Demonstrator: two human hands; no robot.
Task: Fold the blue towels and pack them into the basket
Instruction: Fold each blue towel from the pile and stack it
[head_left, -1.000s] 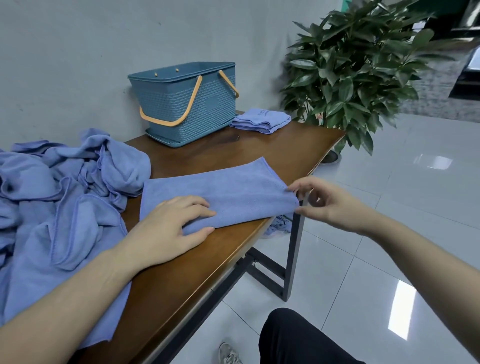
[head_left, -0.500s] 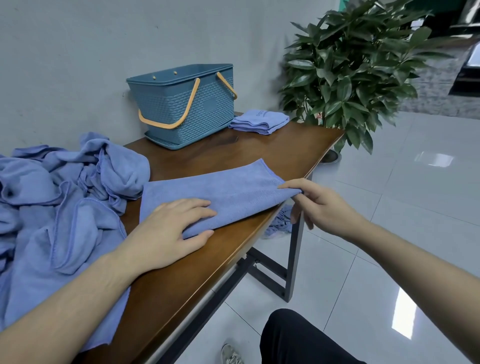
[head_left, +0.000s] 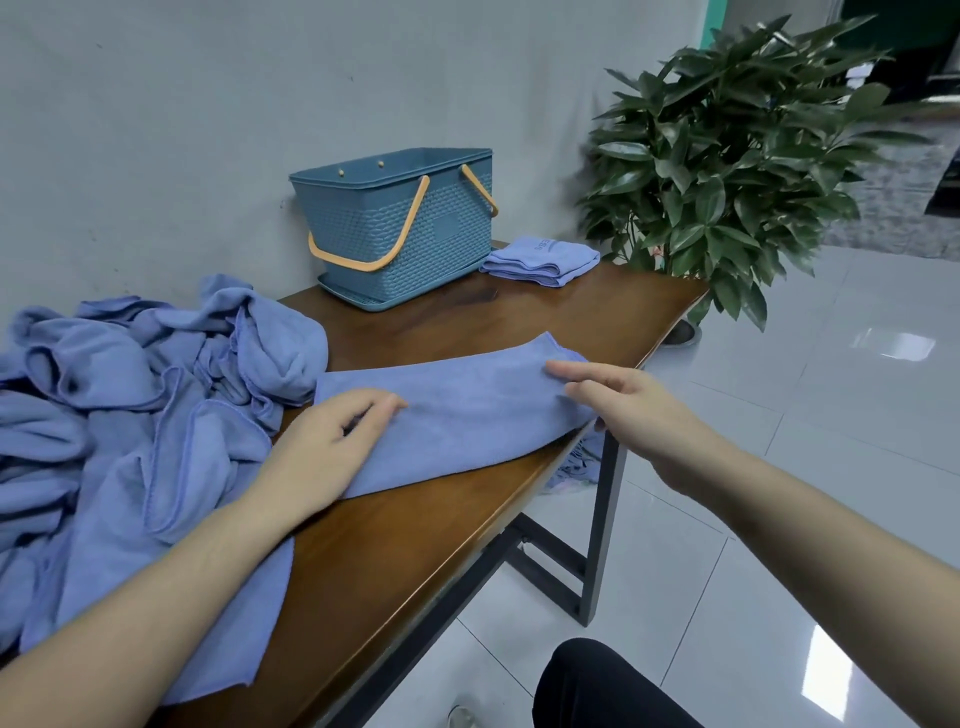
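Two flat palms, left hand (head_left: 332, 447) and right hand (head_left: 631, 410), press the towel (head_left: 467, 415); basket (head_left: 400, 228) interior hidden.

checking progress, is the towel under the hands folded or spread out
Folded, but not finished: the towel lies as a long flat strip on the table, left hand pressing one end, right hand at the other.

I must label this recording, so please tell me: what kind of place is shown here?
Probably an indoor room in an office or lobby, though not certain: a glossy white tiled floor, a plain grey wall, and a large leafy green potted plant beside a brown wooden table.
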